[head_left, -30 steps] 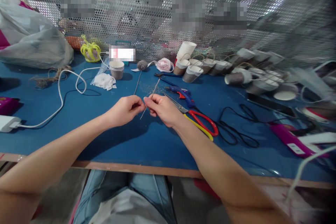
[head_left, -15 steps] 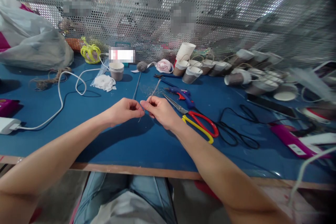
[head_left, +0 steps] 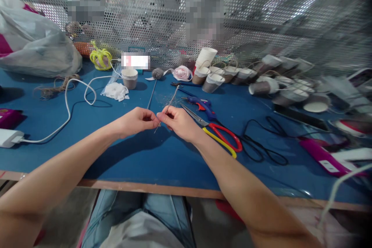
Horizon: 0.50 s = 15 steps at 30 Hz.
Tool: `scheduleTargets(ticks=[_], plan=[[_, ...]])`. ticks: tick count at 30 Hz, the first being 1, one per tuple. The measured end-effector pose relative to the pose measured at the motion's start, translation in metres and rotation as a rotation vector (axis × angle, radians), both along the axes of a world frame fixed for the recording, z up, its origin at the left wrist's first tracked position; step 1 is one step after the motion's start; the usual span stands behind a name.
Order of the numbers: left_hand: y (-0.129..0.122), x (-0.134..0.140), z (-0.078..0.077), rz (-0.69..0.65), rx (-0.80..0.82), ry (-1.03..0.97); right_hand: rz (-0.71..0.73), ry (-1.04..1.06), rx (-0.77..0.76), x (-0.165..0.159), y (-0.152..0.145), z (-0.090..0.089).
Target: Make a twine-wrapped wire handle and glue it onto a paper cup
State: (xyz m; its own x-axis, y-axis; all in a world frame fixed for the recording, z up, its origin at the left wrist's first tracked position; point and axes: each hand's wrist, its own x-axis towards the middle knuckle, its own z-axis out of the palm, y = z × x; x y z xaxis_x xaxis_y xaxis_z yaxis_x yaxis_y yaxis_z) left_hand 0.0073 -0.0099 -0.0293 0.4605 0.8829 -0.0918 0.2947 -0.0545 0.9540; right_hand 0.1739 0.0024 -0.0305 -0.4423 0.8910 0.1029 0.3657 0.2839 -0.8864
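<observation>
In the middle of the table my left hand [head_left: 138, 119] is pinched closed on a grey yarn [head_left: 152, 95]. That yarn runs back to a small grey yarn ball [head_left: 157, 73]. My right hand [head_left: 178, 123] is closed in a pinch on a thin brownish piece of twine [head_left: 174, 96], whose upper end sticks up past the fingers. Its lower end shows below the fingertips. Both sets of fingertips meet, so where the strands cross is hidden. Scissors [head_left: 222, 133] with red and yellow handles lie right of my right hand, near a blue glue gun [head_left: 203, 106].
Small grey-wrapped cups [head_left: 213, 82] with twine handles stand at the back right. One cup [head_left: 129, 79] is beside a white crumpled pile [head_left: 116, 92]. A white cable [head_left: 68, 104] loops on the left, a black cord [head_left: 261, 151] on the right. Pliers [head_left: 186, 83] lie behind.
The twine's lower end now shows more clearly below my fingertips, slanting down-left. My hands have barely shifted; the other things lie as before.
</observation>
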Motion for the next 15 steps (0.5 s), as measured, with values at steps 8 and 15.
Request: scheduleTargets(ticks=[8,15], plan=[[0.0008,0.0019,-0.0065,0.005,0.067,0.040,-0.066,-0.046,0.071,-0.0044,0.0011,-0.0051],[-0.0002,0.0014,-0.0065,-0.042,-0.053,-0.036,0.058,0.124,-0.088,-0.0011,0.0015,-0.0061]])
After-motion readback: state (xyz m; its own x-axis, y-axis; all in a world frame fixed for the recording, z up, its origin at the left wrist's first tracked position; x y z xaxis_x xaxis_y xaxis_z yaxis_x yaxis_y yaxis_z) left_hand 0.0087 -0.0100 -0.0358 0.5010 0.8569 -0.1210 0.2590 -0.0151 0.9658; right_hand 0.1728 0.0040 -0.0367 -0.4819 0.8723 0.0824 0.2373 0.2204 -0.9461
